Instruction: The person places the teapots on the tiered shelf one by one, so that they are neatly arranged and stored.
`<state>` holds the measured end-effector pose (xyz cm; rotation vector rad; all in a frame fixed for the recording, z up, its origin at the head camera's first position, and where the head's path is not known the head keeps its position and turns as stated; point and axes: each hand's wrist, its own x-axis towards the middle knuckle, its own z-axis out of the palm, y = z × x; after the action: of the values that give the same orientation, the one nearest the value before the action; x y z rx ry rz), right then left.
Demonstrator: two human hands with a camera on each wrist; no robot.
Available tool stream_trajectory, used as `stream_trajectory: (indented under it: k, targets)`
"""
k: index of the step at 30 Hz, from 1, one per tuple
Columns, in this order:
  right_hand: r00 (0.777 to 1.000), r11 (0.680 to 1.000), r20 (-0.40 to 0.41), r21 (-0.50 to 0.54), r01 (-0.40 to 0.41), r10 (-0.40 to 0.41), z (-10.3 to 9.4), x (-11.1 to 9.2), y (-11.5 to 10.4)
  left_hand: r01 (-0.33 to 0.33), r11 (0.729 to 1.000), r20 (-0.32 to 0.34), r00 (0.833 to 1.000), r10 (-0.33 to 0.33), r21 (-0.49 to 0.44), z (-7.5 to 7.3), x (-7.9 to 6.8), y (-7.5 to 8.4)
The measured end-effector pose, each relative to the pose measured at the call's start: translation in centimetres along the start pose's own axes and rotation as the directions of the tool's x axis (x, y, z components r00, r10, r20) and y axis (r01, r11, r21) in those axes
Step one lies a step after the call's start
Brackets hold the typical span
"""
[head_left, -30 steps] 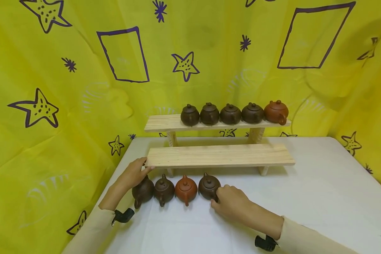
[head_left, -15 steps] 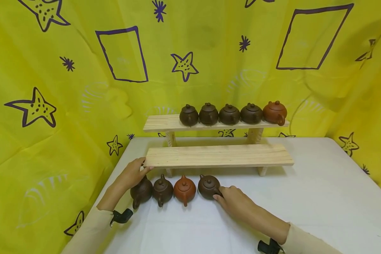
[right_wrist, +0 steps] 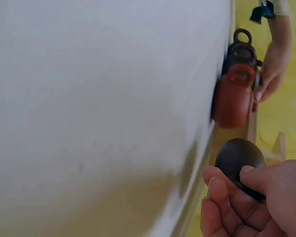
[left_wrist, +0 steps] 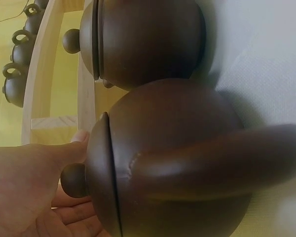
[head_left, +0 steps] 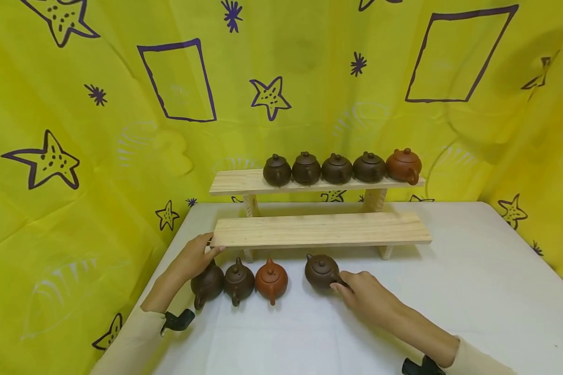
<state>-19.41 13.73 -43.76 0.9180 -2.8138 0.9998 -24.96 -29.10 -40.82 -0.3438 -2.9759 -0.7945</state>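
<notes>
My right hand (head_left: pixel 370 297) pinches the handle of a dark brown teapot (head_left: pixel 321 272), which seems raised off the white table in front of the lower shelf. In the right wrist view the thumb presses against this dark teapot (right_wrist: pixel 239 160), with the other fingers curled beneath. My left hand (head_left: pixel 194 258) grips the left end of the wooden shelf's lower board (head_left: pixel 319 230), thumb along the front edge. Below that hand stand a brown teapot (head_left: pixel 207 283), a second brown teapot (head_left: pixel 239 282) and a reddish teapot (head_left: pixel 271 279) in a row, handles toward me.
On the upper board (head_left: pixel 236 182) stand several dark teapots (head_left: pixel 306 169) and, at the right end, a reddish one (head_left: pixel 403 164). A yellow patterned cloth (head_left: pixel 309 114) hangs behind and at both sides. The white table (head_left: pixel 474 281) extends to the right.
My right hand has drawn the dark teapot to the right, away from the reddish one, and its spout has turned leftward. The left hand stays at the board's end.
</notes>
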Motion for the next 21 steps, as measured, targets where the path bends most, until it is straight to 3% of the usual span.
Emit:
stream_trajectory:
  k: [4,8,14,21]
  targets:
    - [0.998,0.999,-0.058,-0.036,0.000,-0.002,-1.9,-0.7,0.4,-0.001,1.000,-0.002,1.000,0.001,0.005,0.0,-0.1,0.1]
    - [0.991,0.996,-0.119,-0.054,-0.068,0.061,-4.1,-1.4,0.7,-0.005,1.000,-0.004,1.000,0.005,0.008,0.0,-0.1,0.0]
    - [0.963,0.980,-0.242,-0.131,-0.152,0.118,-7.5,-2.0,1.9,-0.014,1.000,-0.006,1.000,0.014,0.005,-0.1,0.0,0.0]
    - [0.927,0.945,-0.291,-0.153,-0.290,0.237,-10.5,-2.8,4.5,-0.009,1.000,0.009,1.000,0.009,0.002,-0.1,0.0,0.1]
